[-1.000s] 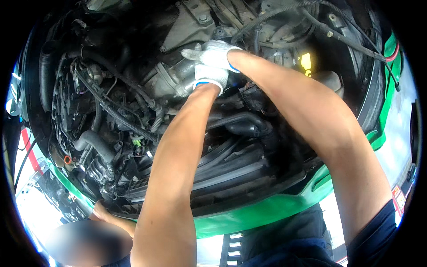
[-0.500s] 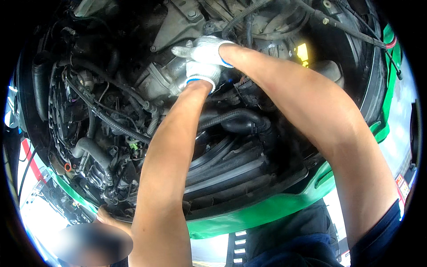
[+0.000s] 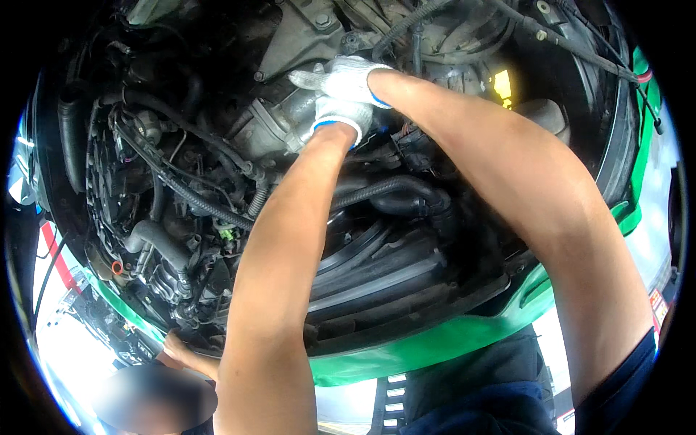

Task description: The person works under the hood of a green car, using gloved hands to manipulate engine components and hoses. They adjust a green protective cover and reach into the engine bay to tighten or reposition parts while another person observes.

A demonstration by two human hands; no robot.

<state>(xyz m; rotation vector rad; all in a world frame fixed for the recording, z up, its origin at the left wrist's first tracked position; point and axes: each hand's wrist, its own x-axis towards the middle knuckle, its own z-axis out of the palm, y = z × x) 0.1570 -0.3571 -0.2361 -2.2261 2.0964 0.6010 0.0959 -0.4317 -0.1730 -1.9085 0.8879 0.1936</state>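
Observation:
Both my hands wear white knit gloves with blue-edged cuffs and meet deep in a car's engine bay. My left hand (image 3: 344, 112) is beside a grey metal housing (image 3: 262, 129), its fingers hidden under the other hand. Across the top of it lies my right hand (image 3: 346, 80), its visible fingers stretched toward the left, below a bolted grey bracket (image 3: 299, 40). Whether either hand holds a tool or part underneath is hidden.
Ribbed black hoses (image 3: 210, 210) and a grey bent pipe (image 3: 163, 243) run on the left. A bright yellow patch (image 3: 502, 87) shows at the right. Green covers (image 3: 428, 348) line the front edge. Another person's hand (image 3: 177, 348) rests near the lower left edge.
The whole view has shifted slightly, with the engine bay and both arms a little farther right in the picture. The hands keep the same pose against each other.

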